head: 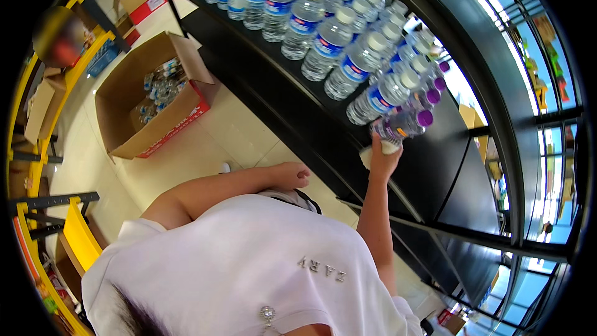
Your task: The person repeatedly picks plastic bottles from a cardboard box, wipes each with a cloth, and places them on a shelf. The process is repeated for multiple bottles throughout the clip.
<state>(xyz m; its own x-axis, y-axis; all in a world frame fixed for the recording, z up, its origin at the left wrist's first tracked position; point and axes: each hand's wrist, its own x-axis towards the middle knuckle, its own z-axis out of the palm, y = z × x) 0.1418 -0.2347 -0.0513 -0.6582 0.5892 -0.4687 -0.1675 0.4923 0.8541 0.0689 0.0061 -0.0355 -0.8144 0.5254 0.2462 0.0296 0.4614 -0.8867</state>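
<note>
My right hand (386,164) is at the near end of a row of bottles on a black shelf. It holds a white cloth (365,156) against a clear bottle with a purple cap (396,125); whether the fingers also grip the bottle I cannot tell. More purple-capped bottles (418,99) stand right behind that one. Beside them are rows of clear water bottles with white caps and blue labels (358,71). My left hand (295,176) hangs in front of my waist, fingers curled, with nothing visible in it.
A large open cardboard box (126,98) on the tiled floor holds several small plastic bottles (164,88). The black metal shelf (431,172) runs diagonally along my right. Yellow-edged racks (84,238) stand at the left. A person (60,39) is at the upper left.
</note>
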